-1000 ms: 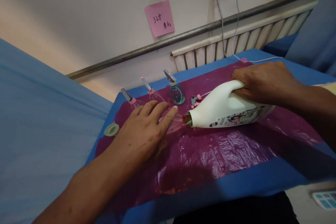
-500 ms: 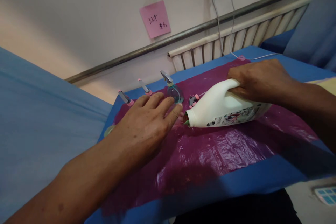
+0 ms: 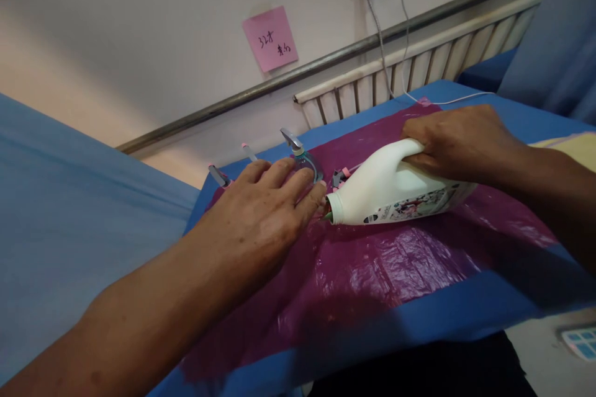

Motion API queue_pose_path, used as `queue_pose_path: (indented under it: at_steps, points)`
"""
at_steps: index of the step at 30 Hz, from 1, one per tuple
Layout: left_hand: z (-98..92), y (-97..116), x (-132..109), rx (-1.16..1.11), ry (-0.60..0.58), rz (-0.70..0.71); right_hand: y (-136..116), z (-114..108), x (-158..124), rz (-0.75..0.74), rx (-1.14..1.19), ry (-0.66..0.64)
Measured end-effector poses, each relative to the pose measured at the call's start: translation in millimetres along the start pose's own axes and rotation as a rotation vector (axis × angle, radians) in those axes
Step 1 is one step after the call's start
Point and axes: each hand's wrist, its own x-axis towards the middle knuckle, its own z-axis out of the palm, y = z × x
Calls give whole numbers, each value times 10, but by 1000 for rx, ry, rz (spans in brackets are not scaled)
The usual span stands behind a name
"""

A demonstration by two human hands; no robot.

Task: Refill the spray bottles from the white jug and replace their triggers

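My right hand [image 3: 460, 142] grips the handle of a white plastic jug [image 3: 395, 195], which is tipped on its side with its open mouth pointing left. My left hand [image 3: 263, 214] lies curled over a small clear bottle held against the jug's mouth. The hand hides nearly all of that bottle. Both rest on a purple plastic sheet [image 3: 395, 267] spread over a blue-covered table. Just behind my left fingers stands a small spray bottle [image 3: 300, 152] with bluish liquid. A loose pink and grey spray head [image 3: 339, 177] lies beside the jug's neck.
Two more spray heads [image 3: 249, 150] [image 3: 218, 175] poke up behind my left hand. A pink sticky note [image 3: 270, 37] hangs on the wall above a radiator [image 3: 419, 68]. A white cable [image 3: 442, 101] runs over the table's far edge. Blue cloth [image 3: 69, 198] covers the left.
My left hand has slid up and right with the small bottle, closer to the jug's mouth, now covering the bottle. The jug has stayed tipped in my right hand.
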Motion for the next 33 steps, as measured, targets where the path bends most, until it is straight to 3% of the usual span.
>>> queue_pose_path:
  at_steps: [7, 11, 14, 17, 24, 30, 33]
  points:
    - [30, -69, -185, -89, 50, -140, 112, -37, -61, 117, -3, -54]
    - [230, -36, -296, -263, 206, -223, 290, 68, -155, 151, 74, 69]
    - [492, 99, -287, -459, 366, -306, 454, 157, -237, 212, 175, 158]
    - [720, 304, -183, -743, 445, -423, 580, 175, -323, 303, 356, 155]
    - [1016, 644, 29, -1231, 644, -774, 740, 191, -561, 593, 676, 220]
    - [1340, 741, 61, -1410, 614, -857, 1200, 556, -860, 667, 691, 172]
    - [1443, 799, 96, -1435, 596, -854, 1395, 763, -983, 582, 659, 148]
